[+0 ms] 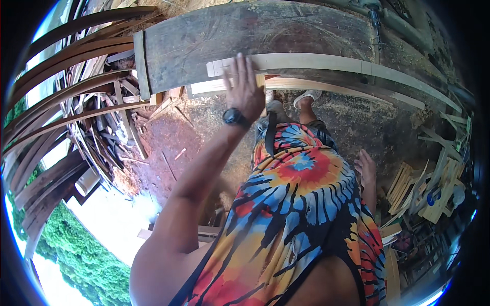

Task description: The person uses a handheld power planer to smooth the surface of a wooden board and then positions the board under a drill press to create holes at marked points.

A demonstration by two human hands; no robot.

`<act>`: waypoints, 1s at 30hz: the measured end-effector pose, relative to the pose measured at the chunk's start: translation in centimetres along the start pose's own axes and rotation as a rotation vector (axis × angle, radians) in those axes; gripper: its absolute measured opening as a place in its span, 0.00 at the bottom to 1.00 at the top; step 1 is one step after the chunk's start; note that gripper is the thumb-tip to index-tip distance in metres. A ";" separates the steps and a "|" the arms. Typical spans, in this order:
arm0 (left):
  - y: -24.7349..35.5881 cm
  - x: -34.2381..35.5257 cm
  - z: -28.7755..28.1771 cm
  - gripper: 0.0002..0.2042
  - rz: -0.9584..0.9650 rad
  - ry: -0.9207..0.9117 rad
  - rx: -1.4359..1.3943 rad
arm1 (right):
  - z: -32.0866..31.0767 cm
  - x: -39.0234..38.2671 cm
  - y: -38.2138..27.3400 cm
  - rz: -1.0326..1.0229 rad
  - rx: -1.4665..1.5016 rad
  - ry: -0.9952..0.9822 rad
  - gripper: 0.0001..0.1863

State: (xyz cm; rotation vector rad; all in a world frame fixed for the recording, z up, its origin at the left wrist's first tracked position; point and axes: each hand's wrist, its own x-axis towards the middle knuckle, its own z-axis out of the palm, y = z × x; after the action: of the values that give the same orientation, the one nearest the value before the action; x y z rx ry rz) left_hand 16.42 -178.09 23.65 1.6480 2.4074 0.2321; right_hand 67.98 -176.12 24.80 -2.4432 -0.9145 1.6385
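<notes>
A long, pale wooden board (316, 62) lies along the near edge of a dark, dusty workbench (199, 43). Over this board's left end is my left hand (241, 92), fingers stretched out and slightly blurred; whether it touches the wood I cannot tell. That wrist wears a dark watch. Low at my right side, away from the bench, hangs my right hand (366, 167), with nothing seen in it and its fingers loosely apart. Just below the bench edge runs another pale strip of wood (332, 87), partly covered by my left hand and wrist.
Long brown planks (71, 48) reach in from the left above a heap of scrap wood (97, 137). A tool with a dark bit (375, 23) rests at the bench's far right. Small wood pieces (403, 188) are piled on the floor at right.
</notes>
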 end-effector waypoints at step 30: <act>-14.0 -1.6 -5.9 0.43 -0.590 -0.487 0.084 | 2.7 2.1 9.3 -0.211 -0.285 -0.062 0.28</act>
State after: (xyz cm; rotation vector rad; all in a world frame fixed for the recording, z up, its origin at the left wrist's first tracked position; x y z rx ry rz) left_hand 2.81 -184.72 26.00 0.8166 2.3892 -0.3313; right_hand 70.29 -183.43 18.56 -2.3691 -1.4514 1.6147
